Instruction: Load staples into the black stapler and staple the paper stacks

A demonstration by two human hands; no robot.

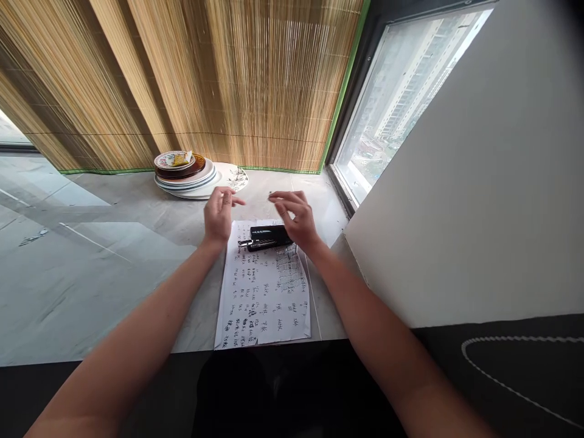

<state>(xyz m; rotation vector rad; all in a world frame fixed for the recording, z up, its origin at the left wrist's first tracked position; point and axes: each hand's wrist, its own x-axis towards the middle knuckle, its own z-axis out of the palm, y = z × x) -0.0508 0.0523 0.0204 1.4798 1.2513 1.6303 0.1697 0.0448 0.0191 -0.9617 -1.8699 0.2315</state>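
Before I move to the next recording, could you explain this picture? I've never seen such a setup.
There is no machine: these are a person's bare left hand and right hand, filmed by a camera worn on the head, looking forward and down. The left shows nothing clearly held; the right may be pinching something, but it is too small to name. Near them, a black stapler lies on handwritten paper, spread on a pale surface. Farther back, stacked plates stand by a slatted blind.

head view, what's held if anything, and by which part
Right hand may pinch something too tiny to identify, part unclear; nothing shows in left hand.
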